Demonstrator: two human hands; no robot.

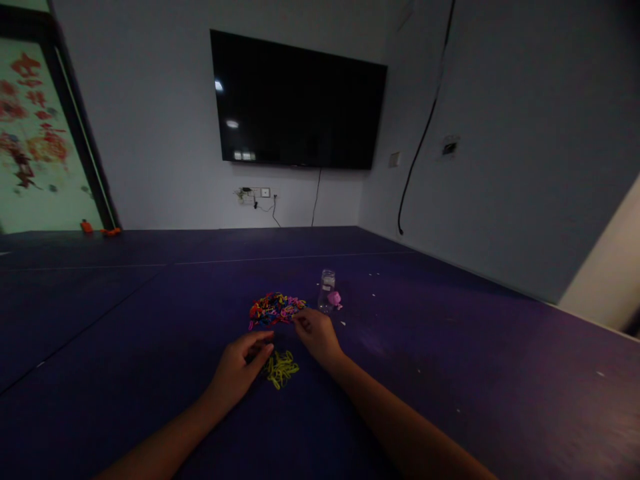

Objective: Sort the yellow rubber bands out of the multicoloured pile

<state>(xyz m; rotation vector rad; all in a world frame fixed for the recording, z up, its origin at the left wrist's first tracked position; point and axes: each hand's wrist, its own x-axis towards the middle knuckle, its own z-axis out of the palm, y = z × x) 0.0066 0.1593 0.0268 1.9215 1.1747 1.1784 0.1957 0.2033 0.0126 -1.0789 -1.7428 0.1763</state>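
Note:
A heap of small multicoloured elastic bands [274, 308] lies on the dark purple surface. Closer to me is a smaller pile of yellow-green bands [282, 369]. My left hand [243, 363] is beside the yellow pile, its thumb and fingers apart with nothing visible between them. At the right edge of the coloured heap, my right hand [319, 335] has its fingertips pinched together; what they hold, if anything, is too small to make out. Just beyond that hand stands a clear open bottle [327, 283], with a pink cap-like piece [335, 299] next to it.
The purple padded surface [150, 307] has seams and scattered white specks. A large black television [300, 103] hangs on the far wall, above sockets and cables. A black cable [423, 140] dangles along the right wall. Small orange objects [87, 227] sit at the far left by a door frame.

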